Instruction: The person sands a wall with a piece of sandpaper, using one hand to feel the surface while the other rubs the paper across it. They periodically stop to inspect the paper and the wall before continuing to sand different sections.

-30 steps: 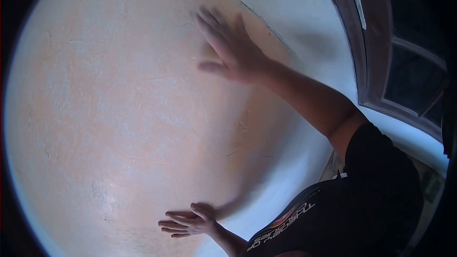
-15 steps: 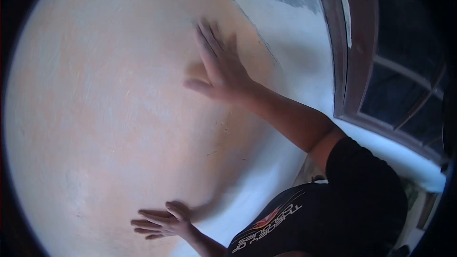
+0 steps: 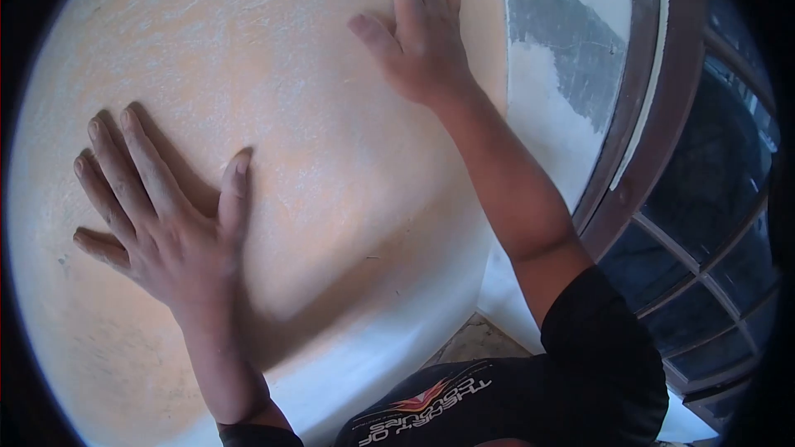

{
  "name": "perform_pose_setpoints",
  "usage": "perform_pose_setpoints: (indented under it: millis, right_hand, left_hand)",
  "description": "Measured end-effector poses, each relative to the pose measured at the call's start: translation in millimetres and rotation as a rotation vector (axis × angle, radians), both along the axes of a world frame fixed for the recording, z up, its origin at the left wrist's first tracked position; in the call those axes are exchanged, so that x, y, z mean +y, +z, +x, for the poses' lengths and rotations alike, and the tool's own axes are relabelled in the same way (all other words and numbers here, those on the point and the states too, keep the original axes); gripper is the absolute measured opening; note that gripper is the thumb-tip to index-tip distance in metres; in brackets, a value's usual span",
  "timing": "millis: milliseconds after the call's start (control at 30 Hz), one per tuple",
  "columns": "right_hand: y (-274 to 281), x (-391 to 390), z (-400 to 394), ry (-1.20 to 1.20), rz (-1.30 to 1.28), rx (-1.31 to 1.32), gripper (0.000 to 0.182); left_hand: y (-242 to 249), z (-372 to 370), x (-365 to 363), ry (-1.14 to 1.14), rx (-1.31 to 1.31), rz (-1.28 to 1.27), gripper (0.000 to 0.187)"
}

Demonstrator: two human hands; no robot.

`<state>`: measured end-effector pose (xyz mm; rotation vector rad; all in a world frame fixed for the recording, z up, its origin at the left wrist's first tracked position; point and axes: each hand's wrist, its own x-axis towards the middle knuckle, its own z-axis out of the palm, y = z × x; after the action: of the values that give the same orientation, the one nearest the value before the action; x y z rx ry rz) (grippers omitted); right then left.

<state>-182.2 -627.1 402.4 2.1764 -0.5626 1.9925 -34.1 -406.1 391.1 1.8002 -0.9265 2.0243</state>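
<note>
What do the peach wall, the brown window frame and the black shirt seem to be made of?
The peach wall looks like painted plaster: pale streaks mottle the colour, with small marks. The window frame could be painted or varnished wood, judging by its brown colour; no grain is clear. The shirt seems soft, matte fabric, creased little, with printed lettering.

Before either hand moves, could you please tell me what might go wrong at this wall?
The left hand is spread over the peach wall, whose finish looks patchy, so a slide might catch on a rough spot. The right hand is near the wall's edge, so reaching farther right could put it on the grey patch or knock it against the brown frame.
</note>
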Motion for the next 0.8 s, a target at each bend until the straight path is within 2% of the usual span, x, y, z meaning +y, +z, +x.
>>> perform_pose_setpoints:
  millis: [33, 100, 200, 267, 333, 433, 500, 600, 667, 733, 767, 800]
  right_hand:
    - [-15.7, -4.2, -2.1, -0.015, 0.003, 0.012, 0.072]
    - [-86.4, -11.3, 6.3, 0.024, -0.031, 0.050, 0.103]
    - [-217.7, 26.3, 11.0, 0.058, 0.140, 0.129, 0.100]
    - [-245.1, 14.1, 7.6, 0.067, 0.112, 0.147, 0.099]
    - [-238.7, 15.2, 2.8, 0.079, 0.149, 0.112, 0.098]
    - [-133.1, -25.1, -15.2, 0.095, 0.207, -0.029, 0.093]
    - [-93.6, -49.8, -24.7, 0.099, 0.231, -0.091, 0.091]
    - [-117.7, -48.0, -26.3, 0.011, 0.239, -0.062, 0.088]
    - [-195.0, -22.7, -22.0, 0.042, 0.355, -0.063, 0.086]
    - [-321.5, -2.8, -6.8, 0.075, 0.457, -0.103, 0.090]
    - [-361.6, 27.3, -4.5, 0.081, 0.650, -0.137, 0.092]
    - [-373.0, 35.4, -4.9, 0.076, 0.670, -0.182, 0.092]
  left_hand:
    - [-4.4, -1.7, 0.6, -0.014, 0.004, 0.018, 0.088]
    - [-16.0, 0.1, 4.1, -0.035, 0.023, 0.038, 0.085]
    - [-29.9, 0.1, 2.3, -0.041, 0.110, 0.096, 0.080]
    - [-38.3, -6.6, 3.9, -0.026, 0.114, 0.226, 0.078]
    - [-44.5, -13.7, 5.5, -0.002, 0.142, 0.302, 0.076]
    - [-53.7, -18.8, 1.3, -0.018, 0.067, 0.354, 0.073]
    - [-57.3, -22.4, -1.2, 0.018, 0.080, 0.366, 0.071]
    - [-60.6, -23.7, -3.3, 0.017, 0.049, 0.386, 0.072]
    - [-58.5, -30.2, -1.2, 0.048, -0.025, 0.416, 0.069]
    - [-58.8, -34.0, -2.9, 0.086, 0.012, 0.423, 0.072]
    - [-60.2, -31.6, -4.2, 0.123, 0.006, 0.417, 0.079]
    - [-60.8, -28.8, -5.7, 0.115, -0.038, 0.437, 0.079]
